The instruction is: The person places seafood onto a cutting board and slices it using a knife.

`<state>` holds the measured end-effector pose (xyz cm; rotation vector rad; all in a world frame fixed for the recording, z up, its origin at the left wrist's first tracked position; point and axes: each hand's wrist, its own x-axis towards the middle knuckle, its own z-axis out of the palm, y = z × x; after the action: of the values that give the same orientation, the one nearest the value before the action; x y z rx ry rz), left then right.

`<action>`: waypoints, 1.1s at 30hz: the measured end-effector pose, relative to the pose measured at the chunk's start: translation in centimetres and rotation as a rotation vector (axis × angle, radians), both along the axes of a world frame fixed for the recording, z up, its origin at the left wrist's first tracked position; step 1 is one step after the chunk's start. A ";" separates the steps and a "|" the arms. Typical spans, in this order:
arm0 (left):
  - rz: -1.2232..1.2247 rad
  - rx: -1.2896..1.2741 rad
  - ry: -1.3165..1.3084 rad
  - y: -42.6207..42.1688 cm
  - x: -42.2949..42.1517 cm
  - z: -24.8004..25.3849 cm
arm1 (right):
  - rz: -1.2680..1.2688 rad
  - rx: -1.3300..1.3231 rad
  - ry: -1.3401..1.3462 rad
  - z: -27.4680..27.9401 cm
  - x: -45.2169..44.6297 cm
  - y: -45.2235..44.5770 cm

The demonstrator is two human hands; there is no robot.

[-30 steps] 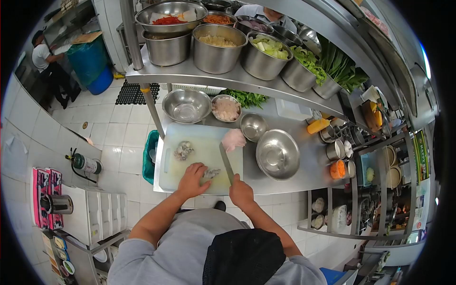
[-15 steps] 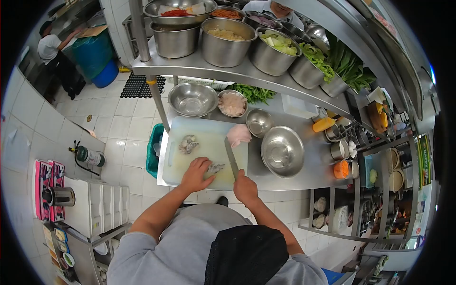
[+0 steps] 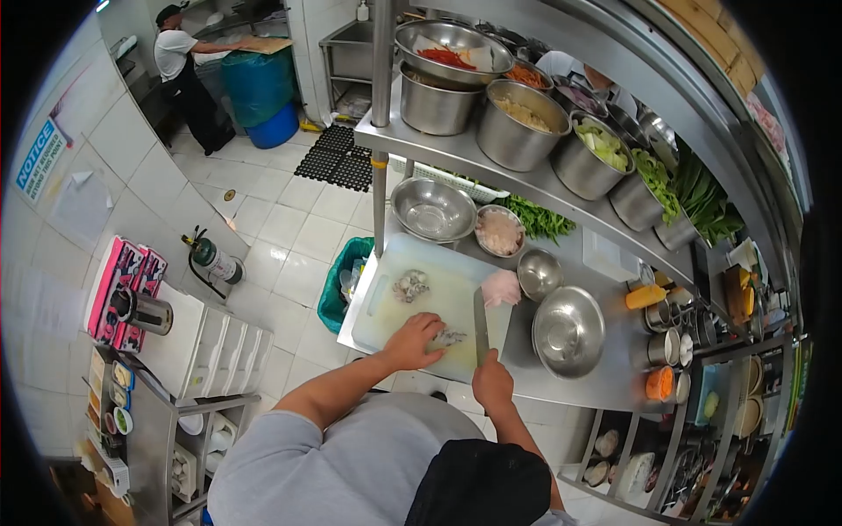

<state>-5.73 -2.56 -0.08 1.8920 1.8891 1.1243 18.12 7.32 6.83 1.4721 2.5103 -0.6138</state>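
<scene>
On a pale cutting board (image 3: pixel 386 326), my left hand (image 3: pixel 414 342) lies with its thumb apart from the fingers, just left of small greyish chopped pieces (image 3: pixel 451 337). My right hand (image 3: pixel 493 382) is wrapped round the handle of a large knife (image 3: pixel 481 326), its blade pointing away from me over the board. Near the blade tip sits a pale pink piece of meat (image 3: pixel 502 287). A heap of greyish seafood-like pieces (image 3: pixel 410 285) rests at the board's upper left.
Metal bowls (image 3: pixel 568 331) stand right of the board, and a bowl of pink chunks (image 3: pixel 500 231) behind it. Pots of vegetables (image 3: pixel 524 124) line the raised shelf (image 3: pixel 456 149). A green-lined bin (image 3: pixel 338 289) is at left. A co-worker (image 3: pixel 189 79) stands far left.
The view has turned, shifting the counter rightward and lower in the picture. Both hands keep nearly the same places over the board, and the knife remains in my right hand.
</scene>
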 end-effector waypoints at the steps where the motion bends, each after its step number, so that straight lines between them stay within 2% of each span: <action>1: -0.010 -0.014 0.000 -0.1 0.1 0.0 | 0.002 0.004 -0.002 0.0 0.1 -0.1; 5: -0.023 0.012 -0.012 0.1 0.0 -0.1 | -0.015 0.015 -0.003 -0.5 0.1 0.2; 9: -0.021 0.025 -0.029 0.3 0.1 -1.4 | 0.040 0.109 0.141 -3.5 1.5 0.1; 11: -0.005 0.007 -0.002 0.6 0.4 -1.4 | -0.008 0.044 0.090 -3.0 1.3 0.3; 13: -0.018 0.092 0.014 0.9 0.7 -1.7 | -0.008 0.003 0.107 -1.9 1.2 0.1; 14: -0.079 0.097 -0.006 0.5 1.1 -1.4 | -0.069 0.011 0.091 -1.0 1.2 -0.4; 17: -0.037 0.033 -0.010 1.1 1.0 -0.2 | -0.100 -0.077 0.079 1.0 0.6 0.1; 33: -0.039 -0.001 0.040 0.6 0.9 -0.9 | -0.073 -0.031 0.161 0.0 0.9 -0.7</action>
<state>-4.81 -1.93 -0.99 1.9560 1.8650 1.0823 19.00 6.59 6.83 1.5681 2.5606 -0.8113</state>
